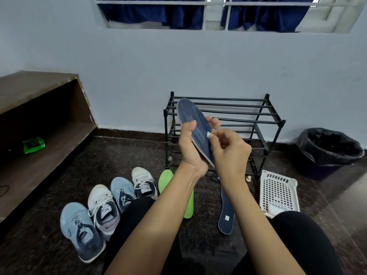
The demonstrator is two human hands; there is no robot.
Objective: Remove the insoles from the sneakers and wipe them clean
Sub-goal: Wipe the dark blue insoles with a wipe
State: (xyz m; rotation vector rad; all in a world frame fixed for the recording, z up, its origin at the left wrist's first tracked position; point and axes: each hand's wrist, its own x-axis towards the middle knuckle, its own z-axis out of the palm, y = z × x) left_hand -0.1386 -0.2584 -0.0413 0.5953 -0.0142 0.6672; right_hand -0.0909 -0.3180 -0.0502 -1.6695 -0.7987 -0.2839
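My left hand point(191, 147) grips a dark blue insole point(191, 118) from below, held up in front of the rack with its toe end pointing up and away. My right hand point(228, 149) pinches a small white bit point(209, 134) against the insole's right edge. A second dark blue insole point(226, 213) lies on the floor between my legs. A green insole point(188, 203) lies to its left, with another green one point(165, 179) partly behind my left forearm. Several sneakers stand in a row at the lower left: light blue ones point(81, 231) point(122, 192) and white ones point(103, 207) point(144, 181).
A black metal shoe rack point(248, 120) stands against the wall behind my hands. To the right lie a white perforated basket point(278, 189) and a bin lined with a black bag point(327, 149). A brown wooden shelf point(39, 120) holds a green object point(33, 144) at left.
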